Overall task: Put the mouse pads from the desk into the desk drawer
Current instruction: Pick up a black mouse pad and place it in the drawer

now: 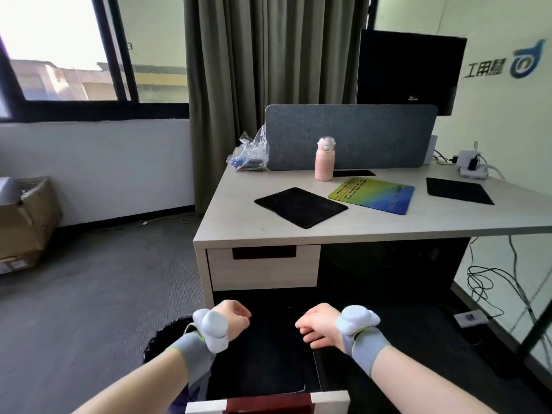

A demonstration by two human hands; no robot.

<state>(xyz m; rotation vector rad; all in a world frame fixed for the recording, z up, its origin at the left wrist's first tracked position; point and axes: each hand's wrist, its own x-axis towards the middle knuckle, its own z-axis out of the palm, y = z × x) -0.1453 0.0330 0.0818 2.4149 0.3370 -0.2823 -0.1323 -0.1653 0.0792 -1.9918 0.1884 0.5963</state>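
Observation:
Three mouse pads lie on the light wooden desk (373, 228): a black pad (300, 207) at the left, a yellow-to-blue printed pad (373, 195) in the middle, and another black pad (458, 190) at the right. A drawer (263, 403) with a red-brown handle is pulled out towards me at the bottom of the view, and a dark flat sheet (257, 363) lies inside it. My left hand (236, 319) and my right hand (318, 327) hover over this drawer with fingers curled in and nothing seen in them. The upper drawer (264, 271) under the desktop is closed.
A pink bottle (324, 159) stands behind the pads, in front of a grey divider panel (352, 135). A plastic bag (249, 153) sits at the desk's back left corner, a power strip (472, 167) at the back right. Cables hang at the right. A cardboard box (24, 222) stands at the left.

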